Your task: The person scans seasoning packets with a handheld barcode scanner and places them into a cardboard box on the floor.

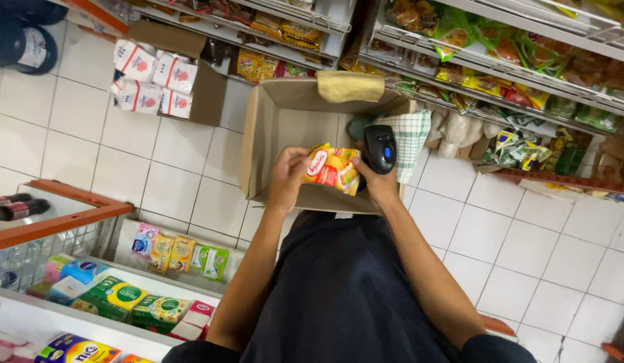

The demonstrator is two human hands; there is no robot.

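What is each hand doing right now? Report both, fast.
Left hand: closed on the yellow-orange snack packet.
Right hand: holding the black barcode scanner, also touching the packet's edge.

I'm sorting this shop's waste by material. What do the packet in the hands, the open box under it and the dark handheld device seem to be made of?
The packet, between left hand and right hand, looks like glossy plastic film: it shines and crinkles. The box looks like plain matte brown cardboard with folded flaps. The handheld scanner seems to be hard black moulded plastic with a slight sheen; what is inside cannot be told.
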